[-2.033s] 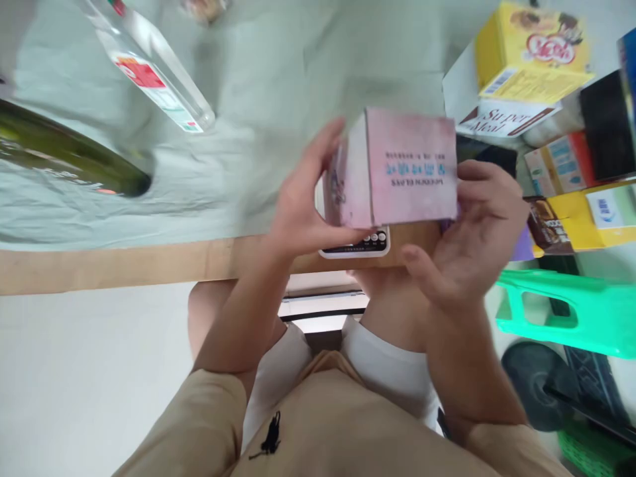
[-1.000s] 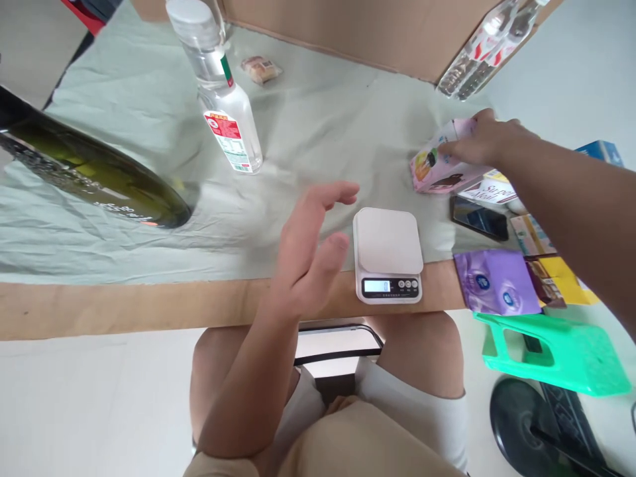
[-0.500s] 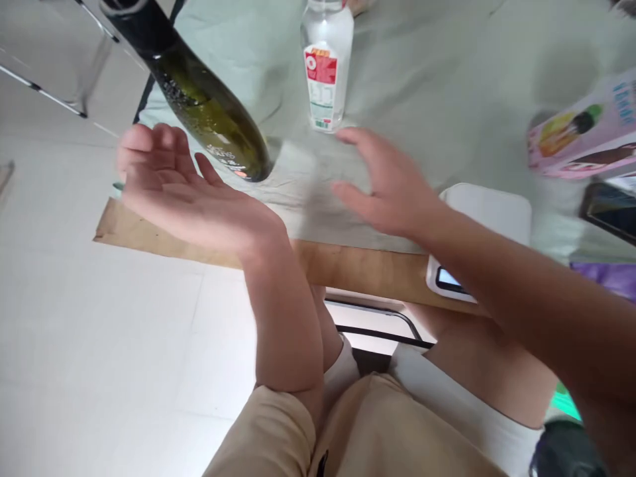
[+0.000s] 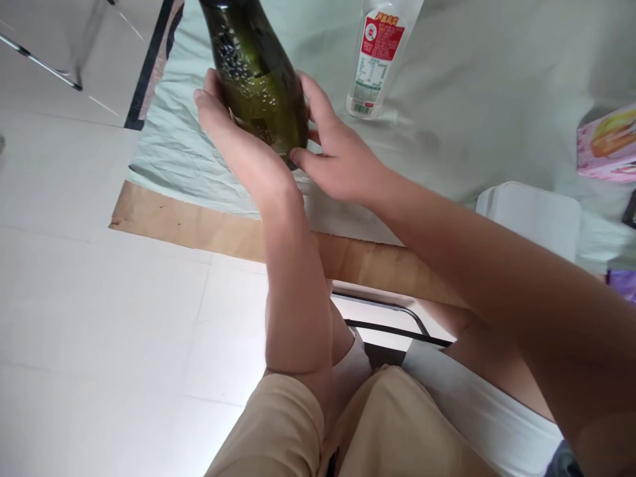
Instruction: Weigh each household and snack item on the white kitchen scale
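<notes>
A dark green glass bottle (image 4: 263, 93) stands tilted in view between my two hands, its top cut off by the upper edge. My left hand (image 4: 233, 132) curls round the bottle's left side, with some fingers hidden behind the glass. On the other side my right hand (image 4: 335, 146) grips the lower right of the bottle, thumb near its base. Just right of it is a clear bottle (image 4: 375, 63) with a red and white label; neither hand touches that one.
A pale green cloth (image 4: 477, 86) covers the table, with a brown strip (image 4: 199, 222) along its front edge. Under my right forearm sits a white flat device (image 4: 534, 212). A pink box (image 4: 606, 146) and a purple item (image 4: 622, 283) lie at the far right.
Both hands, open and apart from the green bottle before, have closed on its sides. The bottle's printed front has turned out of sight. The view has shifted left.
</notes>
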`<state>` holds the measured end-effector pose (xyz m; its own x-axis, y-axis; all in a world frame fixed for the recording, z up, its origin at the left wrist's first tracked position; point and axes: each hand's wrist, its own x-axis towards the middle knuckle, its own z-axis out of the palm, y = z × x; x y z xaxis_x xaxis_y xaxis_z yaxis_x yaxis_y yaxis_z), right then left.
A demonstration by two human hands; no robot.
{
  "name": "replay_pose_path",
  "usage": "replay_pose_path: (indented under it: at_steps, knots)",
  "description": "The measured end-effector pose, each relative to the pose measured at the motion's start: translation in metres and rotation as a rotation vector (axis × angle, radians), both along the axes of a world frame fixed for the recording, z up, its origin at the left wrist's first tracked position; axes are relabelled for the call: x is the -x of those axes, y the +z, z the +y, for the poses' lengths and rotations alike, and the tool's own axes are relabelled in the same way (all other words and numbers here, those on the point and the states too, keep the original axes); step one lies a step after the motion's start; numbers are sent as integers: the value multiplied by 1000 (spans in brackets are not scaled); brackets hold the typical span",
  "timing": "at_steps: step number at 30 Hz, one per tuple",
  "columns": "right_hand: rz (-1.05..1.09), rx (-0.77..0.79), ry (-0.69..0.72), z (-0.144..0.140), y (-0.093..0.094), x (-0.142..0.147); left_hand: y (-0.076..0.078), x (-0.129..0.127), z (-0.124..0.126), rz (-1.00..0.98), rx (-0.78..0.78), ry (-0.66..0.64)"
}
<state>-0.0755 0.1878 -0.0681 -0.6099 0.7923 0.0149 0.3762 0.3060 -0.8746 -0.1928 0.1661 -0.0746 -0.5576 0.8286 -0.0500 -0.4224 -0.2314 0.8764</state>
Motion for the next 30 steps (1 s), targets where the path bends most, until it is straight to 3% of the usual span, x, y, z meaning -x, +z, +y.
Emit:
replay_pose_path:
  at_steps: [3,9,14,18,22,26,30]
  knots:
    - [42,-30,-44,-1,-3,7,9,-2,-18,-21,156,158]
    - [182,-7,-34,-15,-15,-2,-1,5,-47,116,153,13]
    - [267,-45,-91,-31,-10,-29,15,-20,-65,115,164,-48]
    - [370,-175,-177,-41,8,-80,30,-52,-75,202,-66,-189]
    - [417,-329,-287,-58,17,-159,20,-90,-74,220,-336,-469]
    - [326,-398,-490,-87,15,-233,3,-134,-72,263,-519,-743]
    - [363,-560,-693,-102,-2,-277,3,-172,-74,306,-554,-857]
